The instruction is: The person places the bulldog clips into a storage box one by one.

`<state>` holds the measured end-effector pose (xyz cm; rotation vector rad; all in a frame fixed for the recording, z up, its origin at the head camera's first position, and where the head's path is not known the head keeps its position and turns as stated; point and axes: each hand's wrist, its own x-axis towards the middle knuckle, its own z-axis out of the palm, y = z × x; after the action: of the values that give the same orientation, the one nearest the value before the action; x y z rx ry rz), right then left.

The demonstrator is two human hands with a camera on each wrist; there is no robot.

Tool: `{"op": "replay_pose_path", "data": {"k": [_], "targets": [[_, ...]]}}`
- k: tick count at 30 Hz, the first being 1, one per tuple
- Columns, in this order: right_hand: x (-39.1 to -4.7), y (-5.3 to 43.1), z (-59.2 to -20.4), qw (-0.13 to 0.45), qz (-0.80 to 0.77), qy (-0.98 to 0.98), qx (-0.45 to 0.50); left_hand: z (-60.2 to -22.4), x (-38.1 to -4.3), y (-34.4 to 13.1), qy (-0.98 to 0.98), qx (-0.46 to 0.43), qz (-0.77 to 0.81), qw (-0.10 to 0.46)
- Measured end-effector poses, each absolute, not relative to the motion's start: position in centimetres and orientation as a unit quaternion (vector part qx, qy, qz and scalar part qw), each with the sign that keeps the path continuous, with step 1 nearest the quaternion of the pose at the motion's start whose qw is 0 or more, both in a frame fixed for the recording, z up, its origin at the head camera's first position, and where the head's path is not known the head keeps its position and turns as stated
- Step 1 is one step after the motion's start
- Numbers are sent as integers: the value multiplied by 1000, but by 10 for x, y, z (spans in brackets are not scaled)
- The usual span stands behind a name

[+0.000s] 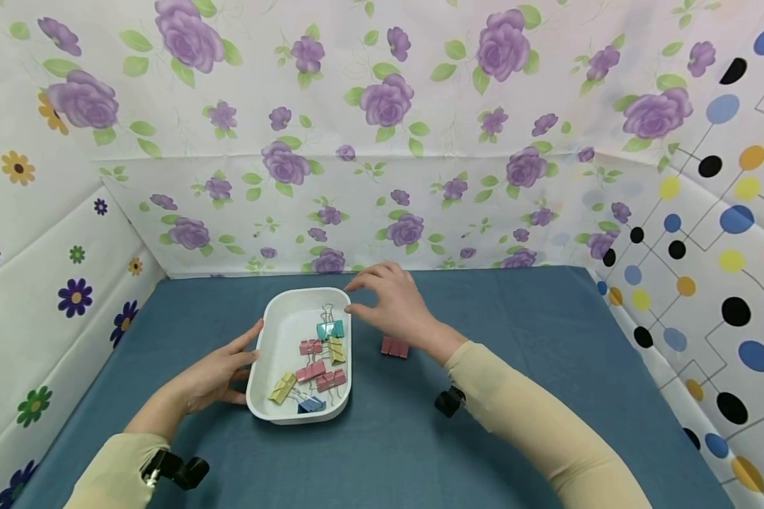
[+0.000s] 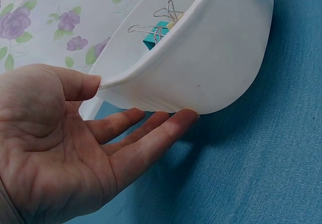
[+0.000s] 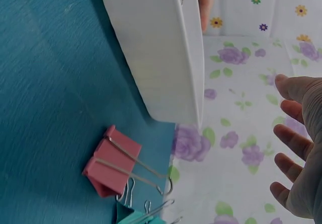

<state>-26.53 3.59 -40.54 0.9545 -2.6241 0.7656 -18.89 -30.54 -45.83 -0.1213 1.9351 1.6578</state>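
Note:
A white tray (image 1: 275, 396) holds several binder clips in pink, yellow, blue and teal. My left hand (image 1: 216, 375) is at its left side; in the left wrist view the thumb (image 2: 83, 85) meets the rim and straight fingers (image 2: 151, 143) reach the wall's lower edge. By the tray's far right corner, my right hand (image 1: 391, 300) holds nothing, its fingers apart and loosely bent. In the right wrist view that hand (image 3: 304, 143) stands off from the tray. Below it lie a pink binder clip (image 1: 395, 346) and a teal binder clip (image 3: 136, 217), largely hidden from the head view.
A blue cloth (image 1: 395, 459) covers the table. Flowered sheeting (image 1: 369, 212) rises along the back edge, with a dotted sheet (image 1: 707, 297) on the right and another flowered sheet (image 1: 44, 311) on the left. Each sleeve carries a black wrist mount (image 1: 448, 401).

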Motion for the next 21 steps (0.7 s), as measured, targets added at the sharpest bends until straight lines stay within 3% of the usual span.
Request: {"op": "replay_pose_path", "data": {"k": [21], "targets": [[-283, 80, -399, 138, 302, -897, 291, -458, -191, -306, 728, -50, 620, 288]]}}
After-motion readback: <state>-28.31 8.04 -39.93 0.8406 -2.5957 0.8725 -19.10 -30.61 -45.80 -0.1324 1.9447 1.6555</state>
